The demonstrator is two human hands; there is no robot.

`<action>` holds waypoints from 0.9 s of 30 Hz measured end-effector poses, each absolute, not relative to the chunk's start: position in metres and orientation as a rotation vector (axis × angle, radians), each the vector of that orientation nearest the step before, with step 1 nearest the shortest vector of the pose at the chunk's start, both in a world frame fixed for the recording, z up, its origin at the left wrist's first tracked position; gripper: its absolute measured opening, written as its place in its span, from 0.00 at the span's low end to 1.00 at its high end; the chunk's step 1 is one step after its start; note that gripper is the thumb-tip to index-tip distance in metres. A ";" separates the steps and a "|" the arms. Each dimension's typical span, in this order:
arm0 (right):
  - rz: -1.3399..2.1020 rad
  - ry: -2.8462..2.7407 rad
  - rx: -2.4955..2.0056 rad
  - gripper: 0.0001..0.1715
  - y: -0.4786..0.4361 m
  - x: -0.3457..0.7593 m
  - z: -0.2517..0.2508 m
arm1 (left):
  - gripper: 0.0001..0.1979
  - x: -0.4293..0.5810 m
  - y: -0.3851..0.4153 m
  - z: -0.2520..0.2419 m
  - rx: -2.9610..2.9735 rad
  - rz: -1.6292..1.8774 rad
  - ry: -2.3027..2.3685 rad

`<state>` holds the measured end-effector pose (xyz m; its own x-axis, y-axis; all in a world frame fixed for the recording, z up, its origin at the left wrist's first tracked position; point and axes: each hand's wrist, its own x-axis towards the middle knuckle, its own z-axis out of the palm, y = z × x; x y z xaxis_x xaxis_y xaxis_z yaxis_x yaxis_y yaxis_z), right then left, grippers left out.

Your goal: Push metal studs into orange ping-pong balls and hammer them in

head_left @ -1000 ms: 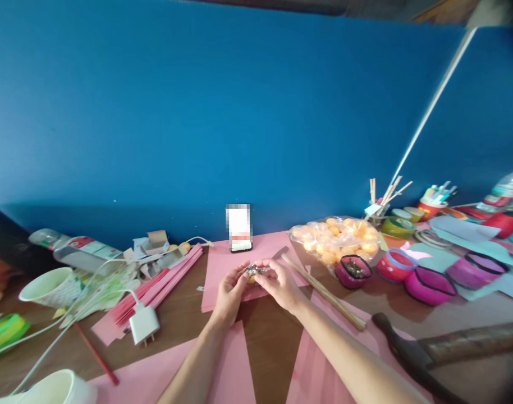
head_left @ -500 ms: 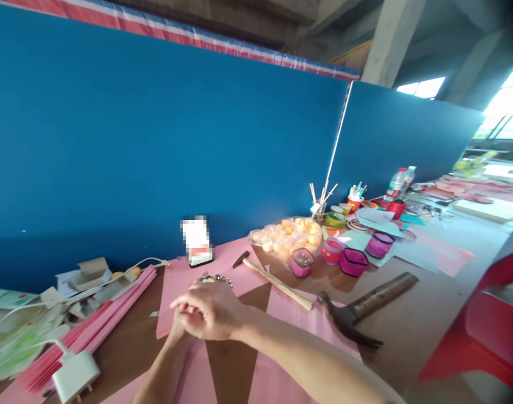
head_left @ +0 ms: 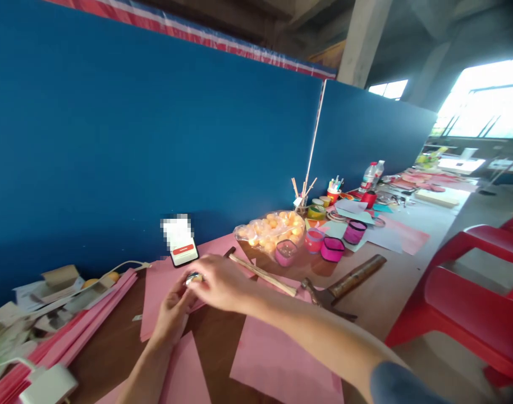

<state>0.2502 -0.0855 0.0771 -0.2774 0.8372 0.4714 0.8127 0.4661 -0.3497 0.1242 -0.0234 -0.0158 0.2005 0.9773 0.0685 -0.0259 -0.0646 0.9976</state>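
Note:
Close together over the pink paper sheets, my two hands meet around a small shiny metal wristwatch (head_left: 193,278), mostly covered by fingers. My left hand (head_left: 174,308) is closed around its near side, fingertips against it. From the right, my right hand (head_left: 220,285) reaches across and pinches it with thumb and fingers. Just beyond them a phone (head_left: 184,255) leans upright against the blue partition. A small wooden-handled hammer (head_left: 265,275) lies right of my right hand, its head partly hidden. Farther right rests a claw hammer (head_left: 353,279), its claw partly behind my forearm.
A plastic bag of orange balls (head_left: 273,227) sits by the blue partition (head_left: 155,129). Beside it stand a pink cup (head_left: 285,252) and a magenta container (head_left: 333,250). A white charger (head_left: 50,384) and folded pink paper (head_left: 88,331) lie left. Red chairs (head_left: 471,297) stand right.
My hands, clasped with the right over the left, have parted slightly and now both grip the wristwatch between them. The view has shifted right, showing more of the chairs.

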 end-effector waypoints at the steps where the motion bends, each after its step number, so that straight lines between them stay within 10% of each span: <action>1: 0.020 -2.110 -1.530 0.14 -0.092 0.269 0.070 | 0.33 0.120 -0.022 -0.020 1.268 1.052 0.919; 14: -0.113 -2.058 -2.345 0.22 -0.115 0.346 0.008 | 0.34 0.115 -0.017 -0.034 1.099 1.136 0.775; 27: 0.502 -1.782 -1.625 0.16 -0.150 0.304 0.031 | 0.28 0.116 -0.012 -0.044 1.083 1.171 0.841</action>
